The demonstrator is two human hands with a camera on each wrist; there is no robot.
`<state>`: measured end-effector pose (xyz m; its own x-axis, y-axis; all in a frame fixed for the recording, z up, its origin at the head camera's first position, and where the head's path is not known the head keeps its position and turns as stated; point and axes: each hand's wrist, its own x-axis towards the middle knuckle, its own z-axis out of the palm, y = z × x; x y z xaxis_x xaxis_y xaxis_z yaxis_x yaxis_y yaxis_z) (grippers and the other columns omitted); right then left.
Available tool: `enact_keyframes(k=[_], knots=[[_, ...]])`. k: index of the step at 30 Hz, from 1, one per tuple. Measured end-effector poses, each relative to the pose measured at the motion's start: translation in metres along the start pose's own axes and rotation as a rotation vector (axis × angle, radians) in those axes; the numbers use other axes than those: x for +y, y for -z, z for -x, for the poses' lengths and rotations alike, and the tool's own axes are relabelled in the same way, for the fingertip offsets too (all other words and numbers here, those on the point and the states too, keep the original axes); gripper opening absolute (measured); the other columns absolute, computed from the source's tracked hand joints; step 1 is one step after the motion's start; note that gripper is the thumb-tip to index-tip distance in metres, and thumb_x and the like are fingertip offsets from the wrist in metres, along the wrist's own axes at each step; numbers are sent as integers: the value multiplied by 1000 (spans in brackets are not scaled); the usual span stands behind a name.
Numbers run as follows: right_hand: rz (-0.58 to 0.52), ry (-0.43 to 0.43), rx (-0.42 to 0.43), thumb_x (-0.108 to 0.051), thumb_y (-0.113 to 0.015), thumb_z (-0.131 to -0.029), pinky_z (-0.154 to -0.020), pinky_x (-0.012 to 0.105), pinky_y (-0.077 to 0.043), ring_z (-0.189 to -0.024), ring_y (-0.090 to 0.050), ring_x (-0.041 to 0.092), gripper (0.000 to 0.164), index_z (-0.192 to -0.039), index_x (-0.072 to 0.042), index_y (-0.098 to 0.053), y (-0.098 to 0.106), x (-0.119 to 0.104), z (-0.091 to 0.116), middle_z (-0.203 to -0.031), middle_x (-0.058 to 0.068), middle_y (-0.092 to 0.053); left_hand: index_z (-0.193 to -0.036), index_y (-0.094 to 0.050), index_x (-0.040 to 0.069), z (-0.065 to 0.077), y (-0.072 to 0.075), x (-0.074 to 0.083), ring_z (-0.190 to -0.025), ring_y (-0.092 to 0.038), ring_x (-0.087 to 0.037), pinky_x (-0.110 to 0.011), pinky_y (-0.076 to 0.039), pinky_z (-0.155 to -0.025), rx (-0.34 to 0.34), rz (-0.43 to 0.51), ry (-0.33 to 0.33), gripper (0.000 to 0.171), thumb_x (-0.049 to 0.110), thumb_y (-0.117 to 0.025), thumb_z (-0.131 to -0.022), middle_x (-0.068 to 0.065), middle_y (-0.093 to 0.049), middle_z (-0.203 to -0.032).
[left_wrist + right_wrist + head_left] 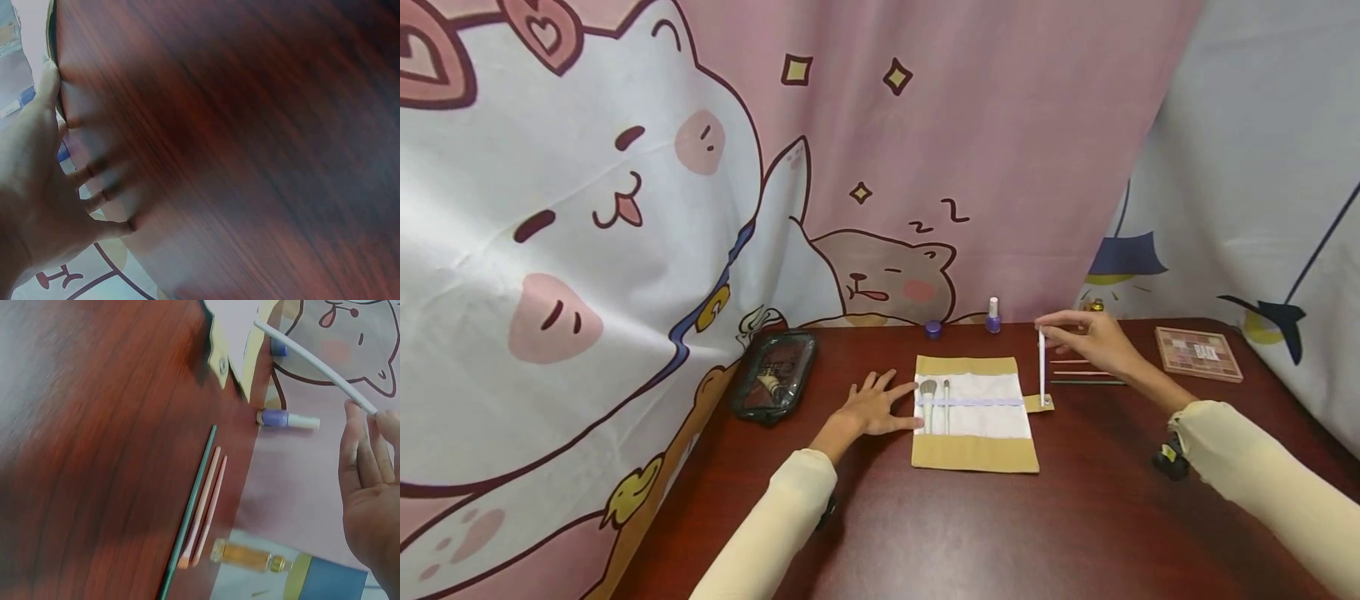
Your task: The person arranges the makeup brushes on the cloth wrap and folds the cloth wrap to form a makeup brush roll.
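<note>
A tan brush roll (pixel 973 457) lies unfolded on the table, its white inside showing. Two makeup brushes, one wide and fluffy (pixel 928 408) and one slim (pixel 947 408), sit under its lilac band toward the left. My left hand (pixel 872 408) spreads its straight fingers on the roll's left edge; the thumb (pixel 47 90) is at that edge in the left wrist view. With thumb and fingertips, my right hand (pixel 1090 342) pinches the top of a slender white stick (pixel 1042 367), like a brush handle. The stick stands nearly upright, its lower end over the roll's snap tab (pixel 1033 404).
Right of the roll lie a green stick (pixel 194 503) and two pinkish brushes (pixel 203 509). Behind stand a purple nail polish bottle (pixel 993 317), a purple jar (pixel 932 329) and an amber bottle (pixel 244 555). A palette (pixel 1198 354) lies far right, a black-edged pouch (pixel 775 375) left.
</note>
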<state>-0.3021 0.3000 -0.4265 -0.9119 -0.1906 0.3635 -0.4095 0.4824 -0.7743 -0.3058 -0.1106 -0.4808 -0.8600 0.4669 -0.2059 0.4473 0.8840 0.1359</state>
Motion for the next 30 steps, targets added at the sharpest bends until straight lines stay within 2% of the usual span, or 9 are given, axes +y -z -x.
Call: enact_keyframes(k=[6,11,17,19,25,27,30], knots=[[-41,40,-22,-13,-68,-102,-70,37,-62,-88,-77,22,29,-128,0,-71,-17,-4,-12,-118,22,-74,-163,-30,41,2,0,-1,-157,-16,-38,-69,-22,-118,-6,3,7,85,80,-53,-91,-8,-18,-173],[-37,58,-33,-13,-68,-102,-68,29,-61,-87,-76,21,29,-129,-1,-71,-33,-7,-21,-115,23,-74,-163,-30,42,3,-2,0,-157,-16,-38,-69,-22,-118,-12,-4,12,85,80,-53,-91,-8,-19,-173],[-56,39,-35,-13,-68,-102,-69,27,-61,-84,-76,15,30,-129,0,-70,-52,-10,-32,-112,22,-75,-163,-30,43,2,-2,1,-157,-17,-37,-69,-22,-118,-4,-13,10,84,80,-52,-91,-8,-19,-173],[-67,39,-39,-13,-68,-102,-69,28,-61,-84,-76,15,31,-130,2,-69,-57,-11,-36,-113,23,-75,-163,-30,42,3,-1,1,-156,-18,-37,-69,-22,-118,-1,-9,8,84,80,-52,-91,-8,-19,-172],[-90,39,-27,-13,-68,-102,-74,44,-62,-83,-76,13,29,-128,-1,-70,-70,-15,-44,-117,21,-74,-163,-31,42,2,0,1,-156,-18,-37,-69,-23,-118,13,-13,4,85,81,-52,-91,-9,-20,-172],[-98,30,-22,-12,-69,-102,-74,41,-62,-83,-76,12,29,-128,0,-70,-74,-15,-46,-118,22,-74,-163,-30,42,1,0,1,-157,-18,-37,-68,-23,-118,14,-16,5,85,81,-52,-90,-8,-20,-172],[-111,18,-17,-12,-70,-101,-71,30,-62,-81,-76,11,29,-126,2,-71,-80,-17,-49,-117,25,-73,-163,-29,44,0,0,1,-157,-17,-37,-68,-23,-118,8,-19,10,86,83,-50,-90,-7,-19,-173]])
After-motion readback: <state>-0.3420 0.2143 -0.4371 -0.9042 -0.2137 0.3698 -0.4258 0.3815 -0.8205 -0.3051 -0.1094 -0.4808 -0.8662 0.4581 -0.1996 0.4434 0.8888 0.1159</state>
